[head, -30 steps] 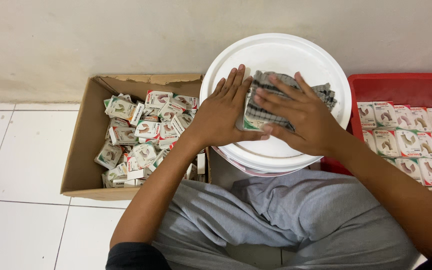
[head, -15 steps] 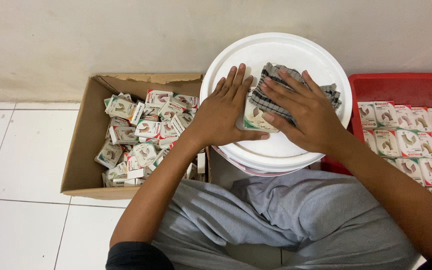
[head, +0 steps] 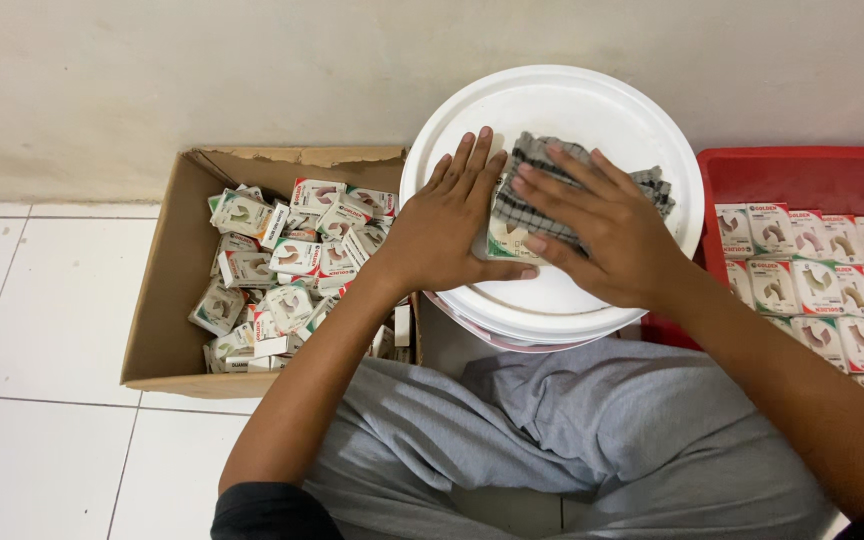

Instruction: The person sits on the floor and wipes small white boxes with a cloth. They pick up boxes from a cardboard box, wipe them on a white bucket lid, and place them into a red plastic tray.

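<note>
Item: stack of small packets [head: 522,215], grey edges showing, laid on a white round bucket lid [head: 592,110] at the 12 o'clock position.

Left hand [head: 447,225]: spread flat, fingers together, pressed against the stack's 9 o'clock side.

Right hand [head: 602,235]: spread, laid over the stack from 3 o'clock, fingertips [head: 527,185] on its top.

Surroundings: cardboard box [head: 157,300] of loose packets at 9 o'clock; red tray [head: 802,180] of rowed packets at 3 o'clock.

Handling note: the stack is judged best squared by even pressure from both sides, with the top held down so that no packet is buckled.
</note>
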